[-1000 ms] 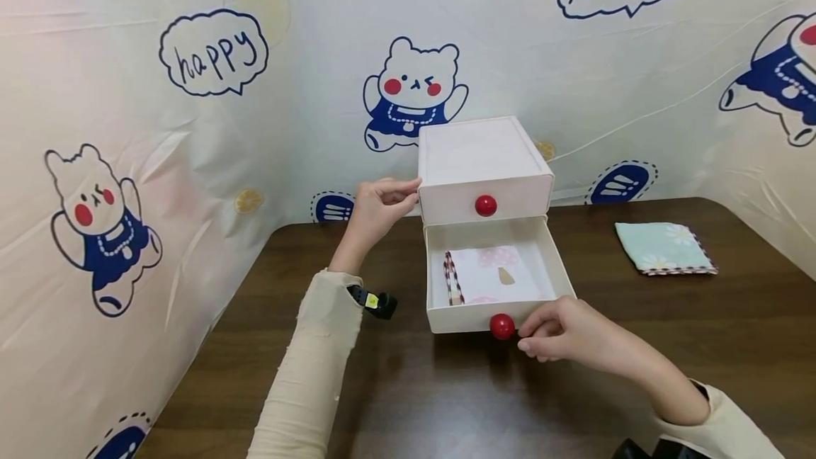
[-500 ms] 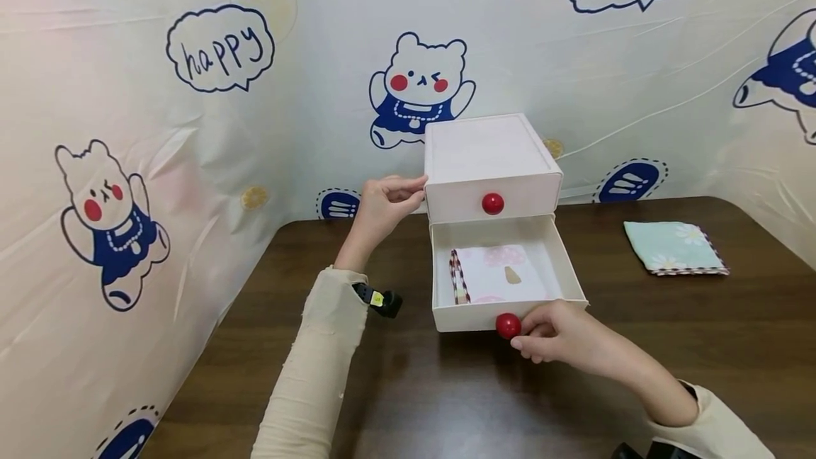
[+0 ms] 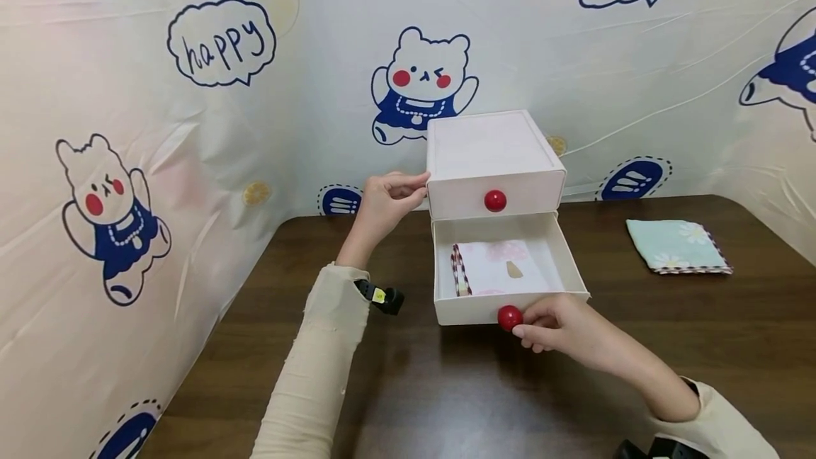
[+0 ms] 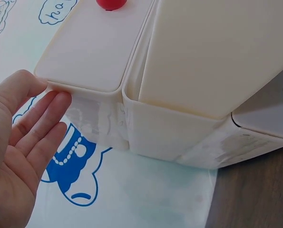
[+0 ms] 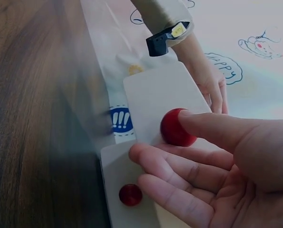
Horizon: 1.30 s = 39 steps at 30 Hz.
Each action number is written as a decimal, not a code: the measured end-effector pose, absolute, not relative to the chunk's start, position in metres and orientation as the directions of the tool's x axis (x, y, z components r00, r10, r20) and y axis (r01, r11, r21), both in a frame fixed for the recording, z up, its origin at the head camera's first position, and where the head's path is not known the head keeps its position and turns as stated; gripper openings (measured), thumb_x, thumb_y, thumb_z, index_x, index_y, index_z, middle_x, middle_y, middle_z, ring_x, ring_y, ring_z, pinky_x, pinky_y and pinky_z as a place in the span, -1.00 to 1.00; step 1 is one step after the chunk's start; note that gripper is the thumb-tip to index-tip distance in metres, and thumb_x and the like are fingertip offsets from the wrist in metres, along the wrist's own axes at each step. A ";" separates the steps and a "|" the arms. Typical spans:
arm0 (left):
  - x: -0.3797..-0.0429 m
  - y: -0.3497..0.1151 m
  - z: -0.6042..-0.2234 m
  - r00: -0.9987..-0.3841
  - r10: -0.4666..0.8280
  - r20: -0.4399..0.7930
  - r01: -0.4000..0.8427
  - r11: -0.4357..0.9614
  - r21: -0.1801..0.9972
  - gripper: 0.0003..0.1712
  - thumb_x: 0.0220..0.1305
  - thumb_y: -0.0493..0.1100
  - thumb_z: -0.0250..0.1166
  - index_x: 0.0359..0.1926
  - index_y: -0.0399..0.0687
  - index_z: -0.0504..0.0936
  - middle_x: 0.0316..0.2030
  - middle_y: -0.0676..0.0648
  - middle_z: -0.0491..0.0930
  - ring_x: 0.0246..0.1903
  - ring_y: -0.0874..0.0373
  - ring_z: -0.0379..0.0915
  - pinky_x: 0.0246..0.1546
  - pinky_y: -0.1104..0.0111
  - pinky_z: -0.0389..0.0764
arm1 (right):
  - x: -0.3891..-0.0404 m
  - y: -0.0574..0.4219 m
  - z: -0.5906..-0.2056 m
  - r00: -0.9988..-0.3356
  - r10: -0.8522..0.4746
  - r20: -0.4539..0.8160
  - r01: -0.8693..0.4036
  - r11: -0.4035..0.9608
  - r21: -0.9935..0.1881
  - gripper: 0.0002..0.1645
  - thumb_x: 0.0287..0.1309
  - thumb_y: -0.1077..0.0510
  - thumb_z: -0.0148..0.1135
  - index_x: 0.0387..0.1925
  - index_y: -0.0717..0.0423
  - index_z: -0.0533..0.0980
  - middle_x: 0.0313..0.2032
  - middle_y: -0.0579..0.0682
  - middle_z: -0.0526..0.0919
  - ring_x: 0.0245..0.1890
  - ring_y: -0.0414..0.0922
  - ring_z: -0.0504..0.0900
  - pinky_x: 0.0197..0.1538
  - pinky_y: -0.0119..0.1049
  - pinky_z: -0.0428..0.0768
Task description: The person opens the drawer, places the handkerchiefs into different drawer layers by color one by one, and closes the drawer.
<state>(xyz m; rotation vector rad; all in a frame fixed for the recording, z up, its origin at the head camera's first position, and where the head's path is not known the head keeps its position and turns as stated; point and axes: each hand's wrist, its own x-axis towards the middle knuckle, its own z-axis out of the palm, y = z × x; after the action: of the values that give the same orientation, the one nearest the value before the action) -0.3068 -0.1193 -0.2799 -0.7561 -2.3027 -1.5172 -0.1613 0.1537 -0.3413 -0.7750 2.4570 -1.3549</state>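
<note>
A white drawer cabinet (image 3: 491, 144) stands on the table with its upper drawer closed. Below that, a white drawer (image 3: 468, 309) is pulled out and holds a folded white cloth (image 3: 491, 268) with pink print and a checked edge. My right hand (image 3: 570, 331) pinches this drawer's red knob (image 3: 509, 317); the right wrist view shows the thumb (image 5: 212, 130) against it. My left hand (image 3: 385, 207) touches the cabinet's upper left front corner, thumb at the front and fairly straight fingers (image 4: 46, 118) at the side.
A folded mint-green cloth (image 3: 678, 246) with daisies and a checked edge lies on the brown table (image 3: 637, 317), right of the cabinet. Another red knob (image 5: 131, 194) shows on a lower closed drawer in the right wrist view. A printed curtain (image 3: 306, 105) hangs behind.
My right hand has shifted left onto the red knob and taken hold of it. The drawer stands slightly further in than before. My left hand keeps its place at the corner.
</note>
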 end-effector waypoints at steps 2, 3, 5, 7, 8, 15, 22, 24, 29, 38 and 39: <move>-0.308 -0.120 -0.281 -0.820 0.269 0.505 0.571 0.307 0.762 -0.72 0.11 -0.28 0.32 -0.10 -0.15 0.65 -0.27 -0.11 0.62 -0.36 0.13 0.56 -0.42 0.48 0.54 | -0.164 0.154 -0.342 -0.835 -0.547 0.060 -0.339 0.425 -0.839 -0.79 0.16 0.12 0.20 -0.40 0.22 0.58 -0.58 -0.15 0.60 -0.56 -0.17 0.57 -0.44 -0.34 0.58; -0.308 -0.120 -0.281 -0.817 0.270 0.509 0.574 0.305 0.760 -0.72 0.11 -0.28 0.32 -0.10 -0.15 0.66 -0.27 -0.10 0.62 -0.35 0.14 0.56 -0.41 0.47 0.55 | -0.165 0.154 -0.342 -0.835 -0.547 0.064 -0.339 0.419 -0.842 -0.79 0.16 0.12 0.20 -0.39 0.23 0.58 -0.57 -0.14 0.60 -0.55 -0.16 0.57 -0.44 -0.34 0.58; -0.308 -0.120 -0.281 -0.811 0.272 0.518 0.583 0.303 0.754 -0.73 0.11 -0.28 0.32 -0.11 -0.16 0.66 -0.28 -0.09 0.62 -0.36 0.15 0.57 -0.41 0.46 0.56 | -0.168 0.154 -0.342 -0.834 -0.548 0.063 -0.334 0.410 -0.849 -0.79 0.17 0.14 0.19 -0.37 0.25 0.58 -0.56 -0.13 0.61 -0.55 -0.15 0.58 -0.43 -0.34 0.59; -0.307 -0.120 -0.281 -0.805 0.274 0.527 0.592 0.295 0.750 -0.73 0.10 -0.30 0.32 -0.11 -0.17 0.66 -0.29 -0.09 0.62 -0.37 0.15 0.57 -0.42 0.45 0.56 | -0.170 0.155 -0.342 -0.836 -0.545 0.067 -0.335 0.409 -0.849 -0.79 0.17 0.14 0.19 -0.35 0.26 0.58 -0.55 -0.12 0.61 -0.55 -0.16 0.58 -0.43 -0.34 0.59; -0.307 -0.120 -0.281 -0.802 0.273 0.531 0.595 0.292 0.749 -0.73 0.10 -0.31 0.31 -0.12 -0.18 0.66 -0.29 -0.10 0.62 -0.37 0.15 0.57 -0.42 0.45 0.56 | -0.172 0.155 -0.342 -0.836 -0.545 0.067 -0.333 0.406 -0.851 -0.78 0.17 0.15 0.19 -0.34 0.27 0.58 -0.55 -0.11 0.62 -0.55 -0.15 0.59 -0.43 -0.33 0.60; -0.305 -0.120 -0.281 -0.799 0.264 0.541 0.600 0.281 0.749 -0.73 0.10 -0.34 0.31 -0.12 -0.20 0.65 -0.30 -0.12 0.63 -0.39 0.15 0.56 -0.43 0.47 0.55 | -0.182 0.156 -0.341 -0.845 -0.532 0.063 -0.323 0.412 -0.852 -0.78 0.17 0.17 0.18 -0.33 0.30 0.58 -0.53 -0.06 0.63 -0.53 -0.09 0.59 -0.42 -0.31 0.61; -0.306 -0.119 -0.282 -0.791 0.266 0.552 0.610 0.262 0.748 -0.74 0.11 -0.34 0.30 -0.12 -0.20 0.65 -0.28 -0.17 0.62 -0.39 0.10 0.57 -0.44 0.49 0.54 | -0.191 0.157 -0.335 -0.848 -0.527 0.052 -0.318 0.428 -0.846 -0.76 0.19 0.16 0.17 -0.33 0.31 0.58 -0.50 0.03 0.63 -0.51 -0.06 0.60 -0.40 -0.34 0.62; -0.306 -0.119 -0.283 -0.792 0.264 0.551 0.609 0.263 0.749 -0.74 0.11 -0.34 0.30 -0.12 -0.19 0.66 -0.29 -0.16 0.63 -0.39 0.12 0.57 -0.44 0.49 0.54 | -0.193 0.157 -0.334 -0.849 -0.526 0.050 -0.318 0.433 -0.843 -0.76 0.19 0.16 0.17 -0.33 0.32 0.58 -0.50 0.05 0.63 -0.50 -0.05 0.60 -0.40 -0.35 0.62; -0.306 -0.119 -0.282 -0.794 0.259 0.550 0.606 0.275 0.746 -0.74 0.10 -0.34 0.30 -0.12 -0.19 0.66 -0.30 -0.10 0.63 -0.39 0.16 0.56 -0.43 0.47 0.55 | -0.199 0.156 -0.333 -0.857 -0.513 0.051 -0.317 0.446 -0.837 -0.75 0.19 0.15 0.17 -0.35 0.32 0.58 -0.50 0.07 0.63 -0.51 -0.05 0.60 -0.39 -0.33 0.62; -0.305 -0.119 -0.282 -0.784 0.261 0.564 0.620 0.276 0.734 -0.74 0.10 -0.33 0.30 -0.13 -0.19 0.66 -0.31 -0.13 0.63 -0.40 0.15 0.56 -0.45 0.48 0.54 | -0.209 0.153 -0.331 -0.870 -0.492 0.048 -0.308 0.464 -0.831 -0.74 0.20 0.16 0.16 -0.35 0.34 0.57 -0.51 0.07 0.64 -0.51 -0.04 0.61 -0.39 -0.28 0.63; -0.305 -0.119 -0.282 -0.784 0.260 0.563 0.619 0.276 0.735 -0.74 0.10 -0.34 0.30 -0.13 -0.19 0.66 -0.31 -0.13 0.63 -0.41 0.15 0.56 -0.45 0.48 0.53 | -0.211 0.153 -0.331 -0.870 -0.491 0.047 -0.305 0.463 -0.832 -0.74 0.20 0.16 0.16 -0.36 0.34 0.57 -0.51 0.09 0.64 -0.51 -0.03 0.61 -0.39 -0.27 0.63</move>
<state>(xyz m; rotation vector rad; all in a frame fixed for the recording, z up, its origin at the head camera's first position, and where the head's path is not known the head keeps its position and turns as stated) -0.3051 -0.1191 -0.2823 -0.8008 -2.2198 -1.5108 -0.2107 0.1526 -0.3312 -0.6925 2.5104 -1.3669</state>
